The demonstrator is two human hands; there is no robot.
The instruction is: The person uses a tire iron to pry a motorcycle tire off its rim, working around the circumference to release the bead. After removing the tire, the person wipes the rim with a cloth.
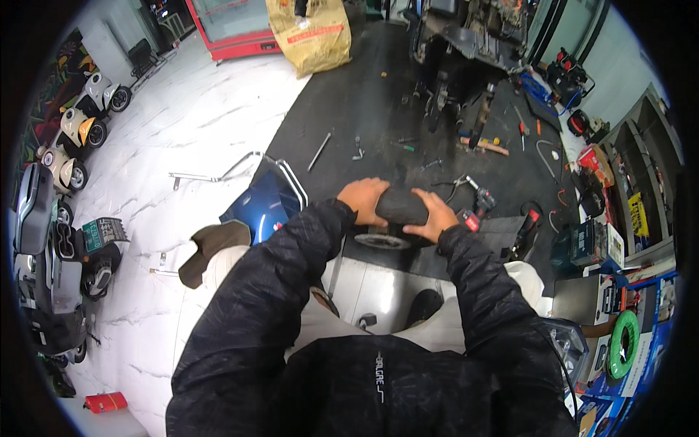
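My left hand (pixel 365 201) and my right hand (pixel 435 215) clasp a black tyre (pixel 403 207) from its two sides, thumbs toward me and fingers curled over the far side. Just below the tyre, a dark wheel with a round metal hub (pixel 383 242) shows; whether the two are joined I cannot tell. Close to my right hand lie a red and black cordless power tool (pixel 479 207) and what looks like a pair of pliers (pixel 459 186). Left of my left sleeve, a glossy blue panel (pixel 266 204) rests on the floor beside a bent metal tube frame (pixel 287 175).
A partly stripped vehicle (pixel 473 44) stands at the far side of the black mat (pixel 349 102). A metal rod (pixel 319 151) and a wooden-handled tool (pixel 486 146) lie there. Scooters (pixel 73 127) line the left; shelves (pixel 648 160) and boxes (pixel 593 244) edge the right.
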